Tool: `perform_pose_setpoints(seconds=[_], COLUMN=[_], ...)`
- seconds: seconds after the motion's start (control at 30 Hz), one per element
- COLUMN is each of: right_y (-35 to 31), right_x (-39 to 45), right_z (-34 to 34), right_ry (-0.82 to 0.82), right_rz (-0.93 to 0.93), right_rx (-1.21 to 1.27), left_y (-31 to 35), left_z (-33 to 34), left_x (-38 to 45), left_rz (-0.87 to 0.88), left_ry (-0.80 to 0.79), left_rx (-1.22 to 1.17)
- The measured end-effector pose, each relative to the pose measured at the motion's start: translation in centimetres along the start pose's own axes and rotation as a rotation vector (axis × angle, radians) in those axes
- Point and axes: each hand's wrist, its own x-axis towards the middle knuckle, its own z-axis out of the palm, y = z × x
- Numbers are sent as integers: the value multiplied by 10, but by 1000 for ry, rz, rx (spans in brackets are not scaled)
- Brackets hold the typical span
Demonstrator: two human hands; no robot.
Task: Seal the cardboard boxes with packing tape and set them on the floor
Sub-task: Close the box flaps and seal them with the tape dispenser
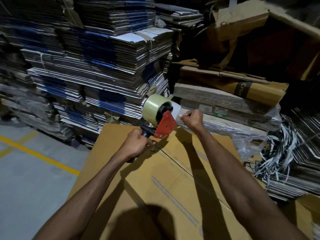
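Note:
A large brown cardboard box (155,179) stands in front of me, its top flaps closed with a seam running down the middle. My left hand (138,144) grips the black handle of a red tape dispenser (165,124), held over the box's far edge. The dispenser carries a roll of clear packing tape (154,106). My right hand (192,119) pinches the loose end of the tape (175,110) just right of the roll.
Tall stacks of flattened cartons (86,66) fill the back and left. More flat cardboard under plastic wrap (225,108) and a heap of cut strapping (285,153) lie to the right. Grey floor with a yellow line (34,153) shows at the left.

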Motion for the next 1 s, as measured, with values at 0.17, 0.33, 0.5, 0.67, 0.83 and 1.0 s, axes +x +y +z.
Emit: perform_pose_setpoints(seconds=[0.17,0.33,0.5,0.67,0.83,1.0], right_y=[1,25,59,94,103,98], right_x=[43,64,75,92,101,108], right_z=[0,16,26,36,39,36], right_ry=[14,-21,-36,-38,-21,-31], right_rz=[-33,-37,-43,-20,-43,-79], right_rx=[-149,-247,-345,-366,-359,-360], left_y=[-14,-30,-43,-51,-59,-68], left_z=[-9,1,17,30,41,49], left_x=[6,18,33,44,57,69], left_rz=[-39,-73,-144,-227,-229,-222], left_ry=[52,29,0,-55,-41,-19], left_rx=[28,48,44,-75,-59,-38])
